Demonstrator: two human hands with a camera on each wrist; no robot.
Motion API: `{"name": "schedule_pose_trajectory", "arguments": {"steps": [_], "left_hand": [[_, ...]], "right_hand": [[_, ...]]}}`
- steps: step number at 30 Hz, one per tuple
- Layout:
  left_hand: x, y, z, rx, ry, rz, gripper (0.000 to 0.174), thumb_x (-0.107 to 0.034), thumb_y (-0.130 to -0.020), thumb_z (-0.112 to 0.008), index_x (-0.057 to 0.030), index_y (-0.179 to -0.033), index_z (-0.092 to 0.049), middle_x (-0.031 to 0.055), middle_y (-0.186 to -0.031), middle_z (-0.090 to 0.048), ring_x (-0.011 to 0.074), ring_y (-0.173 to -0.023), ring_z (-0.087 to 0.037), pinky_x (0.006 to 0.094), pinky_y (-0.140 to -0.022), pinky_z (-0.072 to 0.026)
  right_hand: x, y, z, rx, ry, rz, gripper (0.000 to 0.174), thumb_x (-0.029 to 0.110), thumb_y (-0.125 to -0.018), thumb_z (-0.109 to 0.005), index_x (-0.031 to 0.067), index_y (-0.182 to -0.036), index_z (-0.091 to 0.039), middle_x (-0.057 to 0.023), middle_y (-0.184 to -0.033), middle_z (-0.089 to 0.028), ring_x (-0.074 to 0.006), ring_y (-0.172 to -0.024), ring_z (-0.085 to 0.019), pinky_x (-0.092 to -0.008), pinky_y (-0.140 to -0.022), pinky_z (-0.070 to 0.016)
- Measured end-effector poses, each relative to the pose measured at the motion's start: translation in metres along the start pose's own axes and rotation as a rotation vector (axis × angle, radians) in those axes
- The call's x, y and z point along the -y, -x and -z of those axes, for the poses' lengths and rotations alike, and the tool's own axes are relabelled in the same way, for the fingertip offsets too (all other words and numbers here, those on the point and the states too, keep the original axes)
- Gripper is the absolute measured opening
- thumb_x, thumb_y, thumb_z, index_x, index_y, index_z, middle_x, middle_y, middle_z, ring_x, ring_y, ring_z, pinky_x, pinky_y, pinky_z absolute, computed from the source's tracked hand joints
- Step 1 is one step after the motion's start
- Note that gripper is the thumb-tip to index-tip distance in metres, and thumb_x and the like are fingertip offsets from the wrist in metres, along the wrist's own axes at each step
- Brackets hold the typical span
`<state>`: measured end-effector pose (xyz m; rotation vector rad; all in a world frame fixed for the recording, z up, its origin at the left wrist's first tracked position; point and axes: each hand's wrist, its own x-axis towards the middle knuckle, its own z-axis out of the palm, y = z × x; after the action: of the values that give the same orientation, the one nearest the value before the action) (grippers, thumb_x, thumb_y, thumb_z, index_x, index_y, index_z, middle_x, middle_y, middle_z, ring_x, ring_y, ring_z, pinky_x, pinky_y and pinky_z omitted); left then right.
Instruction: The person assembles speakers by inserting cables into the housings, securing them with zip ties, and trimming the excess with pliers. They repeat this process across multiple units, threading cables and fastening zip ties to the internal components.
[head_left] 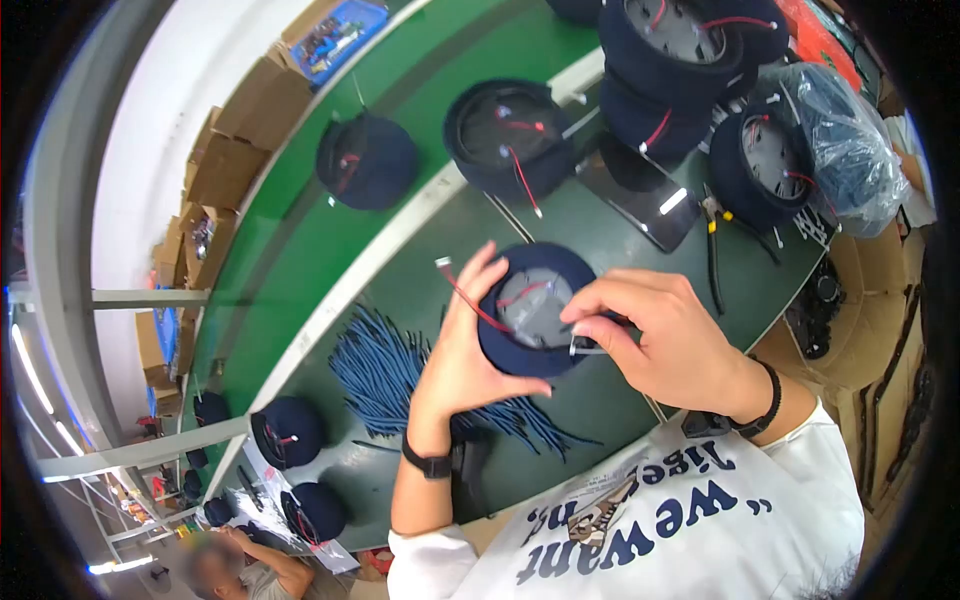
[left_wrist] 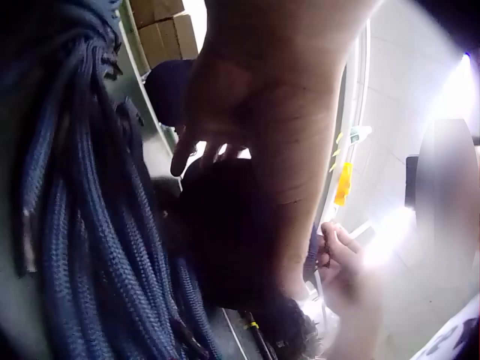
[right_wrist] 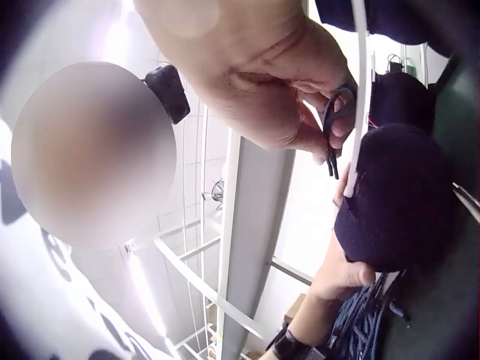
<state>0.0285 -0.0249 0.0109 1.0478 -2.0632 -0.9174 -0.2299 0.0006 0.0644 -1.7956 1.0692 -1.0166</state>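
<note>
1. Navy fabric wraps the round unit (head_left: 530, 320) we hold over the worktop (head_left: 395, 285), between its pale metal strip (head_left: 370, 245) and its near edge.
2. Our left hand (head_left: 455, 350) grips the unit, thumb and fingers spread round its side. Should that hold loosen, we think the unit could tip or drop.
3. Our right hand (head_left: 655, 325) pinches a small dark loop (right_wrist: 331, 135), perhaps cord; a light pinch could let it slip.
4. Red wires (head_left: 472, 300) with a white connector (head_left: 444, 262) cross our left hand; if our fingers snag them, they could pull loose.
5. Blue cords (head_left: 380, 370) lie heaped beside our left forearm, and a careless sweep could drag them toward the worktop's near edge.
</note>
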Motion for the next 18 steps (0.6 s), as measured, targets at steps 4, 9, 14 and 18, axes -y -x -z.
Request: {"name": "schedule_pose_trajectory", "arguments": {"steps": [4, 9, 14, 18], "left_hand": [[0.014, -0.009, -0.014, -0.056, 0.014, -0.127, 0.127, -0.029, -0.038, -0.105, -0.0134, -0.150, -0.046, 0.0283, -0.158, -0.041, 0.0446, -0.142, -0.048, 0.0554, -0.116, -0.0424], [0.002, -0.003, -0.035, -0.316, -0.259, -0.302, 0.121, -0.037, -0.051, -0.105, -0.0201, -0.153, -0.040, 0.0300, -0.158, -0.036, 0.0488, -0.143, -0.044, 0.0593, -0.114, -0.0425], [0.000, 0.012, -0.046, -0.499, -0.375, -0.276, 0.108, -0.037, -0.061, -0.102, -0.0276, -0.149, -0.041, 0.0294, -0.159, -0.029, 0.0498, -0.143, -0.041, 0.0578, -0.111, -0.0464], [0.008, 0.018, -0.045, -0.582, -0.541, -0.337, 0.112, -0.039, -0.066, -0.099, -0.0264, -0.154, -0.032, 0.0258, -0.161, -0.027, 0.0509, -0.143, -0.040, 0.0598, -0.114, -0.0436]], "right_hand": [[0.002, 0.008, -0.011, -0.104, 0.105, 0.010, 0.011, 0.000, -0.090, -0.071, 0.0038, -0.100, -0.068, -0.0144, -0.090, -0.070, -0.0364, -0.080, -0.068, -0.0427, -0.069, -0.0546], [-0.005, 0.015, -0.032, -0.330, 0.163, 0.124, 0.015, 0.000, -0.088, -0.074, 0.0031, -0.102, -0.069, -0.0116, -0.089, -0.071, -0.0337, -0.076, -0.067, -0.0424, -0.068, -0.0540], [-0.012, 0.021, -0.050, -0.399, 0.272, 0.209, 0.033, 0.001, -0.071, -0.076, 0.0052, -0.104, -0.073, -0.0072, -0.092, -0.074, -0.0261, -0.074, -0.066, -0.0364, -0.064, -0.0544], [-0.008, 0.023, -0.048, -0.300, 0.322, 0.214, 0.032, 0.005, -0.074, -0.074, 0.0034, -0.106, -0.074, -0.0078, -0.095, -0.072, -0.0242, -0.075, -0.065, -0.0350, -0.064, -0.0553]]}}
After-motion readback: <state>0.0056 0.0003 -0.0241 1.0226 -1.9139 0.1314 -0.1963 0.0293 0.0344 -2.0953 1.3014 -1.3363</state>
